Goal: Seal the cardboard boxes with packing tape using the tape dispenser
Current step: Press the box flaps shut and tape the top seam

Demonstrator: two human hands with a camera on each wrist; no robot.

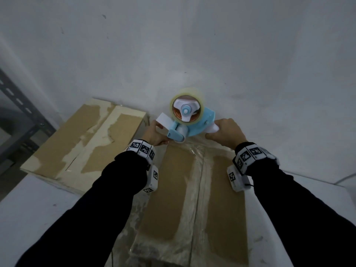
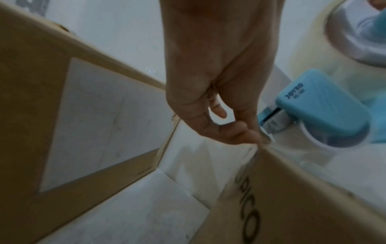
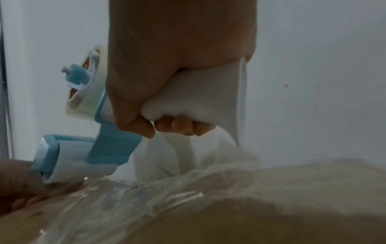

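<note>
A blue-and-white tape dispenser (image 1: pixel 189 122) with a roll of clear tape (image 1: pixel 187 108) sits at the far end of the near cardboard box (image 1: pixel 173 189), its roller on the box top. My right hand (image 1: pixel 221 132) grips the white handle, fingers wrapped round it (image 3: pixel 173 127). Just left of the roller, my left hand (image 1: pixel 156 133) pinches the clear tape at the box's far edge between thumb and forefinger (image 2: pixel 250 135). Wrinkled clear tape (image 3: pixel 146 198) lies over the box's centre seam. A second closed box (image 1: pixel 81 139) stands to the left.
Both boxes rest on a white table (image 1: pixel 38 209) against a white wall (image 1: pixel 192 45). A grey metal shelf frame (image 1: pixel 17 105) stands at the far left. A narrow gap of table (image 2: pixel 188 165) separates the two boxes. A thin cable (image 1: pixel 344 179) lies at the right edge.
</note>
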